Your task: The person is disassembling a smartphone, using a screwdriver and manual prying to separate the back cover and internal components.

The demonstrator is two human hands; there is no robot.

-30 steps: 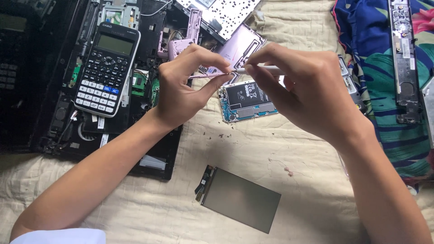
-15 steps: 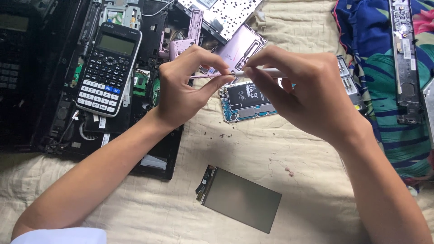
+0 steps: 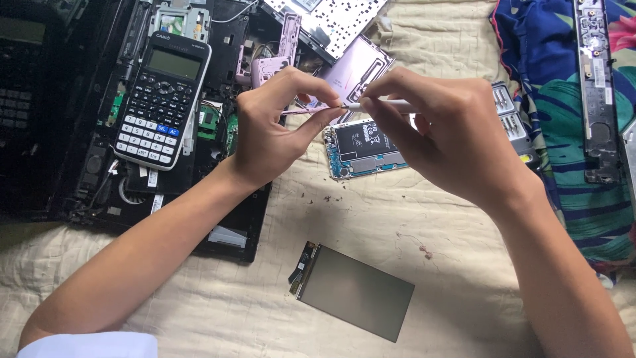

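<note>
Nearest, well below the fingers, a flat grey rectangular display panel [image 3: 356, 292] with a short ribbon tab at its left edge lies on the cream quilted cloth [image 3: 424, 205], which is soft and puckered, with dark specks just under the hands.

Above it, the left hand [image 3: 275, 129] pinches a thin pink strip [image 3: 311, 111] between thumb and forefinger, fingers closed on it. The right hand [image 3: 440, 136] grips a slim white tool [image 3: 387, 105], its tip meeting the strip where the 2 sets of fingertips almost touch.

Directly beneath the fingers sits an opened phone body [image 3: 363, 150], its black battery and blue frame partly hidden by the right hand.

Left of the left fingers, a black calculator [image 3: 163, 99] rests on a dismantled black laptop chassis [image 3: 99, 192].

Beyond the fingers lie a pink back cover [image 3: 358, 69] and a perforated keyboard plate [image 3: 334, 23]; far right, floral blue fabric [image 3: 550, 113].
</note>
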